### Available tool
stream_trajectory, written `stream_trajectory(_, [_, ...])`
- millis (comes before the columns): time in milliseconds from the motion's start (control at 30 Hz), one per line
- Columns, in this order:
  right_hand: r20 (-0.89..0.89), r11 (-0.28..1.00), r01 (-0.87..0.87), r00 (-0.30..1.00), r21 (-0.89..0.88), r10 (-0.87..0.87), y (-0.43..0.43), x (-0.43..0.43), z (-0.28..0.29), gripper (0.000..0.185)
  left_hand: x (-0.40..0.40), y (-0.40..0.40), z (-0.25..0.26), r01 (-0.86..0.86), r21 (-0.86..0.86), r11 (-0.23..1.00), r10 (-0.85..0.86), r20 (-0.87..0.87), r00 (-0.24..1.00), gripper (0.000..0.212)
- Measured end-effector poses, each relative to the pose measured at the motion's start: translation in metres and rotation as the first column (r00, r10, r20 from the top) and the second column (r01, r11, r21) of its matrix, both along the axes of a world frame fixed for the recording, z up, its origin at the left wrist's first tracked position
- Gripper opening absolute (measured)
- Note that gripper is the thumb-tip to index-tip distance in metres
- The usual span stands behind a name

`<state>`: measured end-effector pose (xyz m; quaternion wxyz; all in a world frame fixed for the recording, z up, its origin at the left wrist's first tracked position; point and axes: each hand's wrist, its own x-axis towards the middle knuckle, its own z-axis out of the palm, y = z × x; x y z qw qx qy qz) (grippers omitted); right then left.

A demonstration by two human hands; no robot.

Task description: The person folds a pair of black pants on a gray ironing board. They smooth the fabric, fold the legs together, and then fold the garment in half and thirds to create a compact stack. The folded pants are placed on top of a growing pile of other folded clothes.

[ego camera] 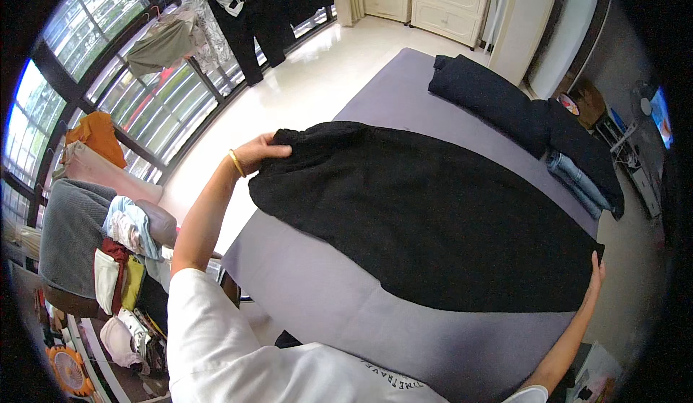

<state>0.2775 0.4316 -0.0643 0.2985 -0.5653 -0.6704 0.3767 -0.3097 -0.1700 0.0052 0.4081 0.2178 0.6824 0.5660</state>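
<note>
A long black cloth garment (433, 219), perhaps a skirt or trousers, stretches across a grey-covered bed (319, 289). My left hand (265, 151), below a yellow bangle, pinches its gathered end near the bed's left side. At the opposite end, my right hand (596, 273) grips the hem corner by the bed's right edge. Between my hands the fabric spans almost flat; whether all of it touches the bed cannot be told. Beyond it lies a folded black garment (487, 100) with folded blue jeans (576, 184) beside it.
Left of the bed, a chair under a grey cover (76, 235) bears piled clothes (132, 224). An orange fan (69, 370) stands at lower left. Laundry (168, 40) hangs along the barred windows. Cream drawers (449, 5) stand at the back. A cluttered low shelf (631, 154) stands right.
</note>
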Motion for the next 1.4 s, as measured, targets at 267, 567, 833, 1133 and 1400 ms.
stream_trajectory(267, [0.004,0.997,-0.052,0.999,0.060,0.052,0.010,0.012,-0.010,0.072,0.011,-0.006,-0.002,-0.087,-0.182,0.979,0.100,0.067,0.993,0.043])
stream_trajectory(567, [-0.143,0.991,-0.067,0.986,0.113,0.083,-0.053,0.008,0.098,0.061,-0.006,-0.033,0.046,-0.132,0.117,0.984,0.159,-0.255,0.954,0.029])
stream_trajectory(833, [-0.224,0.979,0.147,0.968,0.142,-0.113,-0.156,0.071,0.169,0.071,-0.005,-0.102,0.102,-0.301,0.260,0.917,0.338,-0.112,0.934,0.030])
stream_trajectory(1133, [-0.165,0.994,0.045,0.984,-0.096,-0.060,-0.172,0.069,0.049,0.043,-0.075,-0.038,0.004,-0.330,-0.258,0.908,-0.210,-0.962,0.175,0.049])
stream_trajectory(1400, [-0.341,0.937,-0.196,0.936,-0.290,0.091,-0.224,0.080,0.072,0.044,0.161,0.070,0.025,0.299,-0.133,0.945,-0.189,-0.967,0.169,0.047])
